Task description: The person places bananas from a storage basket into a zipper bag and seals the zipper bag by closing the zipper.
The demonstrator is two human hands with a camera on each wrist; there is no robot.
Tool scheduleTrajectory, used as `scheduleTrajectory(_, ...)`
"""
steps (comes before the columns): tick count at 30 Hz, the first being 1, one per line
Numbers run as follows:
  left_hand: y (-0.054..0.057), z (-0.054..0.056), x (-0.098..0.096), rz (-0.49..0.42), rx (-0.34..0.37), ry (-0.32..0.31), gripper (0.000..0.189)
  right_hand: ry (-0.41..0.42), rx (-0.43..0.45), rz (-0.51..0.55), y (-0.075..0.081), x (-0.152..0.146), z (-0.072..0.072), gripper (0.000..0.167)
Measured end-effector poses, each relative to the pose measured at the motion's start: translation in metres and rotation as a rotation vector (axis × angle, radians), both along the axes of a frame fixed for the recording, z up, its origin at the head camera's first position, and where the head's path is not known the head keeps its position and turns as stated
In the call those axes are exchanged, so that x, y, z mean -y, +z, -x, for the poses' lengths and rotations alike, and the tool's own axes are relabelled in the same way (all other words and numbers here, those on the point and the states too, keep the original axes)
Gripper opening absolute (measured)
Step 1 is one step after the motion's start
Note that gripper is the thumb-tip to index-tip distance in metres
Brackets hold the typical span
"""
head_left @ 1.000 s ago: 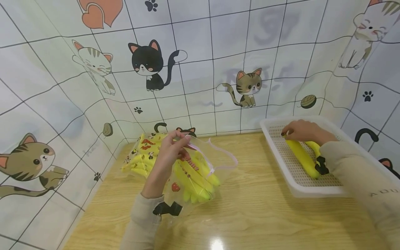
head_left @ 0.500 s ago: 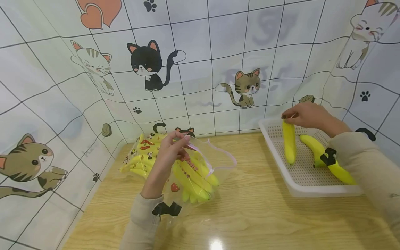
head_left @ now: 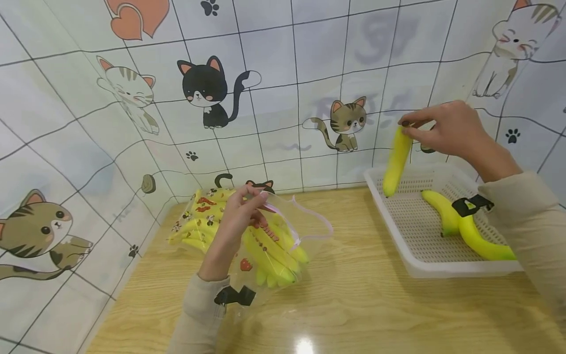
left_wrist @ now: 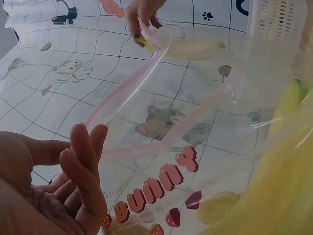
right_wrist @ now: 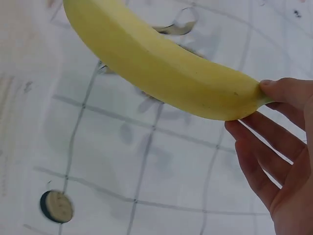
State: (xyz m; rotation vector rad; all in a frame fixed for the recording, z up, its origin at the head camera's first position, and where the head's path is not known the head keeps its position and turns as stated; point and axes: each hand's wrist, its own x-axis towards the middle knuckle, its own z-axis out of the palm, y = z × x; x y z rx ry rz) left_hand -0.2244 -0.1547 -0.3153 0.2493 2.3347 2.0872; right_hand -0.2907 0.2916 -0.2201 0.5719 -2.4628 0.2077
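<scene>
My right hand [head_left: 457, 129] pinches a yellow banana [head_left: 397, 164] by its stem end, holding it in the air above the left rim of the white basket [head_left: 400, 241]. The right wrist view shows the thumb and fingers at the stem of this banana [right_wrist: 166, 63]. With its fingertips my left hand [head_left: 239, 221] pinches the pink zip edge of a clear printed bag [head_left: 248, 265]. The bag's mouth gapes to the right, and several bananas [head_left: 274, 253] lie inside. In the left wrist view the pink zip edge [left_wrist: 195, 115] stands apart in a loop beyond my left hand [left_wrist: 54, 186].
Two more bananas lie in the basket, one curved banana [head_left: 442, 211] and another banana [head_left: 482, 241] partly under my right sleeve. A wood-grain tabletop [head_left: 345, 295] carries the bag and the basket. Behind stands a white wall covering [head_left: 278, 98] with cat prints.
My right hand has lifted the banana up out of the basket, and the banana now tilts with its free end to the left. The left hand and the bag have stayed in place.
</scene>
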Motion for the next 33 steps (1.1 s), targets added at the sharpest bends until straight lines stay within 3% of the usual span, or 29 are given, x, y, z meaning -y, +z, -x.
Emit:
scheduleTrajectory(2, 0.0, 0.0, 0.001, 0.0, -0.002, 0.001, 0.019, 0.058, -0.082, 0.028, 0.007, 0.011, -0.006, 0.028)
scheduleTrajectory(6, -0.001, -0.001, 0.003, 0.001, 0.001, 0.004, 0.019, 0.165, -0.163, 0.075, 0.013, 0.036, -0.018, 0.027)
scheduleTrajectory(18, -0.002, 0.002, 0.001, -0.009, 0.005, -0.003, 0.02, 0.453, -0.286, 0.206, 0.002, 0.092, -0.036, 0.03)
scheduleTrajectory(33, -0.002, 0.003, 0.002, -0.001, 0.018, 0.008, 0.021, 0.556, -0.259, 0.397, -0.045, 0.14, -0.048, 0.03)
